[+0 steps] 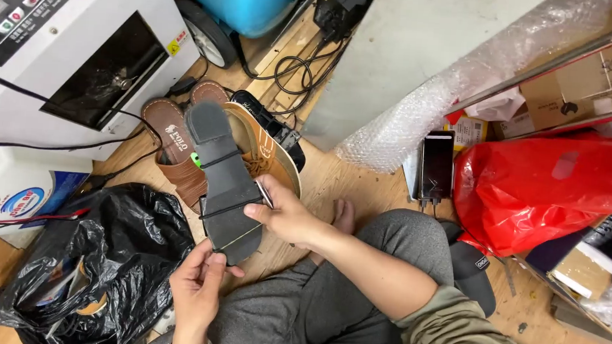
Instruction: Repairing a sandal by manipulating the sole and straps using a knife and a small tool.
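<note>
Holding the flat black rubber sandal sole (pixel 224 177) sole-up over my lap, I pinch its heel end with my left hand (pixel 196 286) at six o'clock, fingers narrow on the rim, while my right hand (pixel 285 217) grips its edge at three o'clock. The thin straps could slip loose, I judge, dropping it onto the brown leather sandals (pixel 180 150) at eleven o'clock.

head cam | worn on the person's head, looks steeply down | near the black sandal sole (pixel 224 181) held over the lap | wooden floor (pixel 334 174) beyond the sole | single view, nothing shared
</note>
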